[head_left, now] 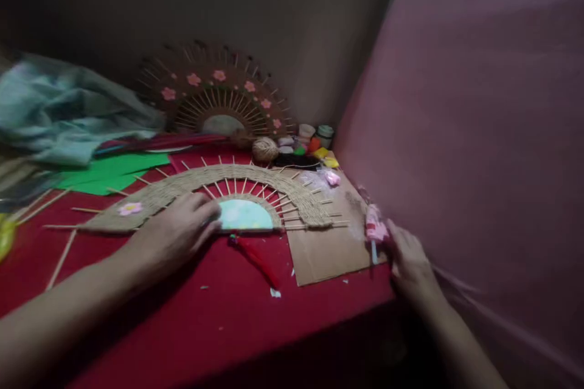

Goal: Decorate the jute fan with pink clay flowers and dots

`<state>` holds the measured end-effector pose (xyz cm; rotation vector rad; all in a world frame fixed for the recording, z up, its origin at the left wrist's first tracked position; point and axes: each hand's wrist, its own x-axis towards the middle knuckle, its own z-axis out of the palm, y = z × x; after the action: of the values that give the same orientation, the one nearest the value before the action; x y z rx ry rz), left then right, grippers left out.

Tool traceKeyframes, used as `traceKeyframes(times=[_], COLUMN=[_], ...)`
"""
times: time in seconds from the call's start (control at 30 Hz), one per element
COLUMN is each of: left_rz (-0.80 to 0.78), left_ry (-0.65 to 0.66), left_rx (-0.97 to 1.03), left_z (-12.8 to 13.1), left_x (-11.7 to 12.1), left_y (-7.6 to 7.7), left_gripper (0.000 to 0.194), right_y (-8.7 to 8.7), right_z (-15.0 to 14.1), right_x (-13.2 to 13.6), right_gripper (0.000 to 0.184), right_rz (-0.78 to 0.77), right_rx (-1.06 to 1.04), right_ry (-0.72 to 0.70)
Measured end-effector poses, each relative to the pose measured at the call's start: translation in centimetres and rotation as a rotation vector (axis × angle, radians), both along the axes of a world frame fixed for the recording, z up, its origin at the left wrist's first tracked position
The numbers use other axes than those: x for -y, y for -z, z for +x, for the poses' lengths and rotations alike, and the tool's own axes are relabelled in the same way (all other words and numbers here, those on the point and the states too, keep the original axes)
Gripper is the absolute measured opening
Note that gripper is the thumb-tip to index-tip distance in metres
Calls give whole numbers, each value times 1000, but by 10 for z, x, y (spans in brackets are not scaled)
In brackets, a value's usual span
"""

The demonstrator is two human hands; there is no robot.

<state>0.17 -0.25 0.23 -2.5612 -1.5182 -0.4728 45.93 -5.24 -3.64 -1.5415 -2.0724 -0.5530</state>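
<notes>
A half-round fan of woven twine on thin sticks lies on the red tabletop. It has a mint-coloured half-disc at its centre and a pink flower near its left end. My left hand rests over the fan's lower left part, its fingers curled round the inner edge beside the half-disc. Below the fan lies a red tassel. At the table's right edge my right hand is beside a pink-and-white piece with a pale stick end. Blur hides its fingertips and whether they grip that piece.
Cardboard lies under the fan's right end. Behind stand a finished-looking flowered fan, a twine ball and small tubs. Green sheets and pale cloth lie left. A pink wall borders the right.
</notes>
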Motion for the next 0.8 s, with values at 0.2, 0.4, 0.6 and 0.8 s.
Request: traceKeyframes(times=[0.2,0.4,0.6,0.8], left_rz=[22,30,53,19], left_ry=[0,2,-349,-698], left_rx=[24,261,454,561], left_z=[1,-6,-32,-63], left_x=[2,1,-3,-10], left_y=[1,-10,-33,-38], left_gripper=[29,33,30,31], right_y=[-3,-44,-81,-78], right_z=[0,-33,-137,-228], right_x=[-2,12,6,-33], right_gripper=[49,36,31,40], right_rz=[-60,104,-136,-379], right_rx=[-32,-19,-45,97], right_ry=[-6,15,-466,-618])
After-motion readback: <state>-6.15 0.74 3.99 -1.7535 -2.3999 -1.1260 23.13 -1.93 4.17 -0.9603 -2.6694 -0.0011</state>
